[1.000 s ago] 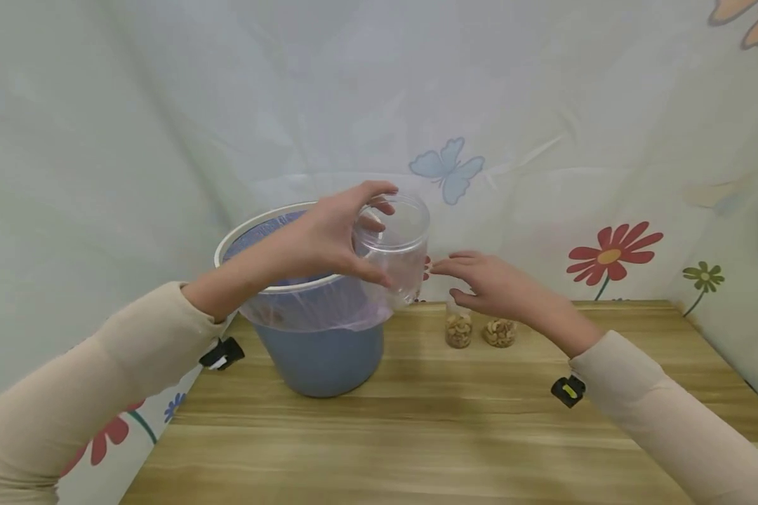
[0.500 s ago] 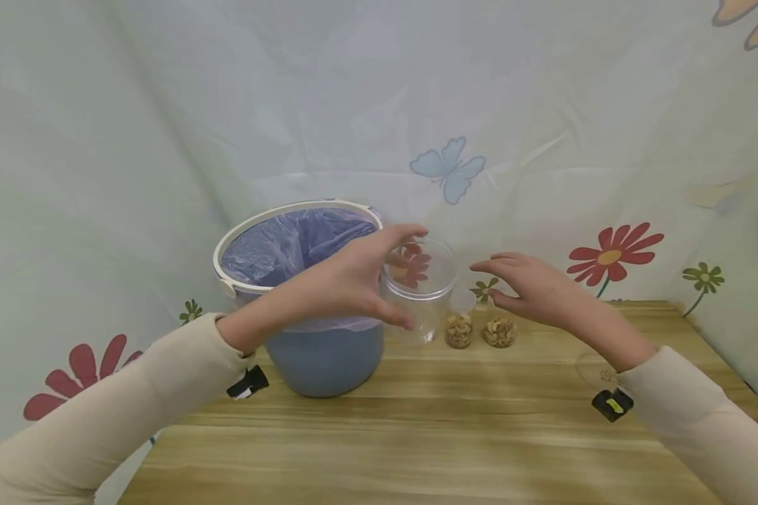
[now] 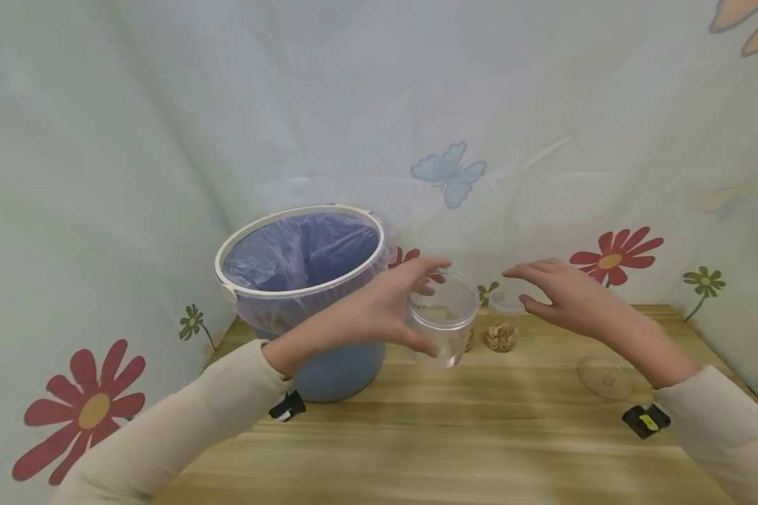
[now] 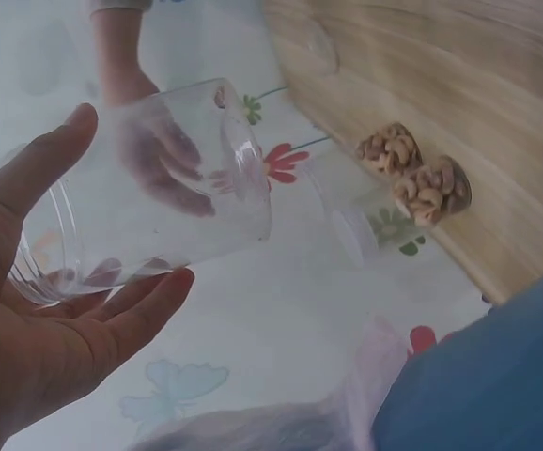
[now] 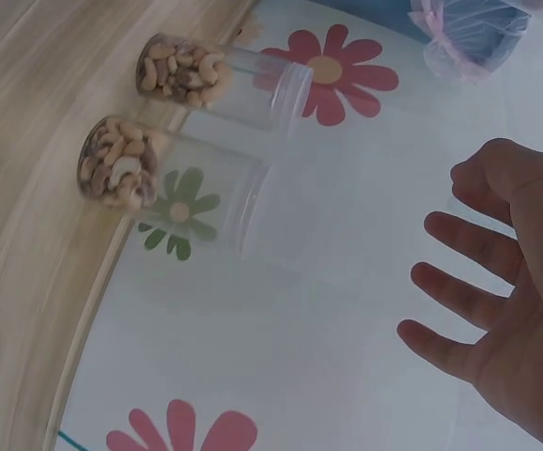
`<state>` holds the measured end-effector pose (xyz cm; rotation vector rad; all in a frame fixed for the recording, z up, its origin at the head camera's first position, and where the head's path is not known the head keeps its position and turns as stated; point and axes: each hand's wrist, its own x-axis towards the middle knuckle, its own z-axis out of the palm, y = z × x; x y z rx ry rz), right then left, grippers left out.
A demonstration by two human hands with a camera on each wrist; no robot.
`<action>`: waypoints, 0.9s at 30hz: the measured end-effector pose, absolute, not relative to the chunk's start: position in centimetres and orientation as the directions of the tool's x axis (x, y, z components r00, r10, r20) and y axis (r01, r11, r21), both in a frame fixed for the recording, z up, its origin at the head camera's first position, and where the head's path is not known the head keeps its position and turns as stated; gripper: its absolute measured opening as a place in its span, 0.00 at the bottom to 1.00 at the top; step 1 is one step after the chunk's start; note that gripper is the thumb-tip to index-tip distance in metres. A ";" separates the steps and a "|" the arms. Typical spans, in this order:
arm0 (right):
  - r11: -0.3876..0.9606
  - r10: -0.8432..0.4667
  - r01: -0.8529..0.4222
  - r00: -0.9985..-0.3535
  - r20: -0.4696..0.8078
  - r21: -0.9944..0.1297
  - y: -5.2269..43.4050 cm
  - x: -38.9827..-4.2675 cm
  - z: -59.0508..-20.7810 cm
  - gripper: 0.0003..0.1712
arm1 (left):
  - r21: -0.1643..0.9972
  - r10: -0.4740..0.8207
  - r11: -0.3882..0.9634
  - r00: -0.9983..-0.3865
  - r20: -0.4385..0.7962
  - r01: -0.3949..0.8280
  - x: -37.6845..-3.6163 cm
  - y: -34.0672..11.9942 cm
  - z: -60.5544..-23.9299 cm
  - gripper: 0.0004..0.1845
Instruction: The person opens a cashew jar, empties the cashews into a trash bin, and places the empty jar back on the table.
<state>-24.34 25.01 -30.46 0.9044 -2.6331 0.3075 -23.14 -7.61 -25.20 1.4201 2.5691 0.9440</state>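
Head view: a left hand (image 3: 379, 315) holds an empty clear plastic jar (image 3: 445, 319) just above the wooden counter (image 3: 429, 435).

Nearest is bare wood, with lots of room to move. On the right, close to the counter's edge, lies a small round clear lid (image 3: 605, 377). The left hand's fingers (image 4: 145, 310) and thumb curl round the jar's side, and the jar tips a little, likely so its open mouth stays free. The right hand (image 3: 568, 294) hangs beside it with fingers (image 5: 459, 296) spread, touching nothing. Behind them, two small clear jars of nuts (image 5: 182, 127) stand close together, near the back edge by the flowered cloth wall (image 3: 613, 256). A blue bucket with a white rim and a purple bag (image 3: 300, 245) sits at the far left corner, just beside the left hand.
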 end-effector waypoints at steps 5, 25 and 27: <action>0.783 -0.543 -0.615 -0.750 0.378 -0.095 26.4 -24.1 -31.2 0.25 | 0.571 0.785 0.364 -0.573 0.237 0.736 -23.3 -6.6 -26.9 0.60; 0.837 -0.486 -0.534 -0.825 0.289 -0.117 30.2 -23.3 -33.8 0.25 | 0.596 0.790 0.346 -0.568 0.231 0.725 -25.4 -2.5 -32.5 0.62; 0.835 -0.487 -0.537 -0.822 0.294 -0.118 30.5 -23.3 -34.4 0.24 | 0.607 0.785 0.345 -0.575 0.232 0.716 -25.4 -2.1 -33.0 0.63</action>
